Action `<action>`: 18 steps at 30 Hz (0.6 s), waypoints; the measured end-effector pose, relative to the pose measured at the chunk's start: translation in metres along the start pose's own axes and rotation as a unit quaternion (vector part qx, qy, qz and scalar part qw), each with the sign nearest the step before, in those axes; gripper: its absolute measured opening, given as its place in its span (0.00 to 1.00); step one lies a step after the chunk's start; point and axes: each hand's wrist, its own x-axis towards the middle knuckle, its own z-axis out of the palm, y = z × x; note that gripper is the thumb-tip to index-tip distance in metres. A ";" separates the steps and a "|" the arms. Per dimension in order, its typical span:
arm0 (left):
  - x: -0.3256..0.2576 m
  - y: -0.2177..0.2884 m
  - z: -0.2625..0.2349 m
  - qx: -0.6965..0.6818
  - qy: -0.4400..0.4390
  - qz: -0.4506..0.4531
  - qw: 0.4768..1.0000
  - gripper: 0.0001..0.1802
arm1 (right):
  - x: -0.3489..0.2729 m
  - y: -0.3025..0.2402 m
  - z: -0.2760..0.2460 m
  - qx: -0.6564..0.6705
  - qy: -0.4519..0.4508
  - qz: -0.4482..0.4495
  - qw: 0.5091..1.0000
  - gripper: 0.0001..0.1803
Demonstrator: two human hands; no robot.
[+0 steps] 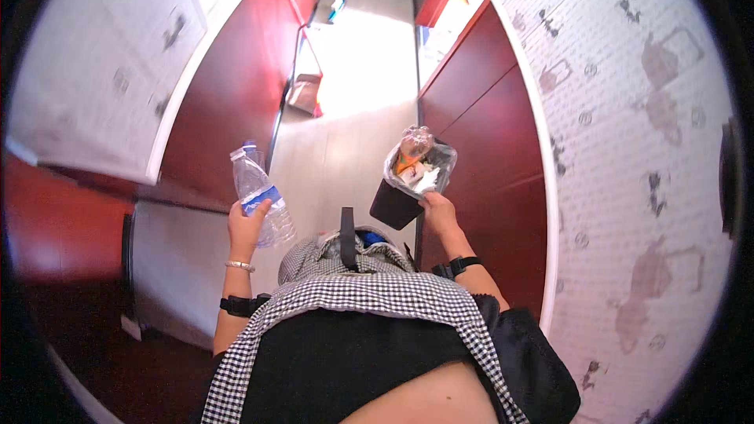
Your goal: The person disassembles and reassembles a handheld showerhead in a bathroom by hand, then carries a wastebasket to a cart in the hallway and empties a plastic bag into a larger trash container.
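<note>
Narrow kitchen aisle, seen from above: person in checked shirt (pixel 369 290) carries items in both hands. L hand (pixel 247 224), grip closed around lower half of a clear plastic water bottle (pixel 259 192) w/ blue label, bottle upright and tilted slightly left, its cap well above the fingers. R hand (pixel 438 212), grip closed on near rim of a small black bin (pixel 395 204) lined w/ clear plastic; bin sits just above and left of that hand, tipped away from the body. Inside the bin: crumpled wrappers and a clear bottle (pixel 414 141) poking out the top. Dark-red cabinets (pixel 487 94) just right of the R hand; pale floor (pixel 345 133) runs between the two hands. Black bands on both wrists.
</note>
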 end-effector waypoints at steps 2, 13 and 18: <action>0.026 -0.002 0.016 -0.020 -0.018 0.039 0.999 0.23 | 0.011 -0.016 -0.012 -0.004 -0.010 0.020 1.000 0.07; 0.197 0.141 0.108 -0.176 -0.077 0.124 0.974 0.23 | 0.215 0.054 0.006 -0.007 0.014 0.013 1.000 0.06; 0.178 0.110 0.111 -0.123 0.012 0.042 0.991 0.23 | 0.236 0.052 0.025 0.009 -0.066 0.010 0.998 0.10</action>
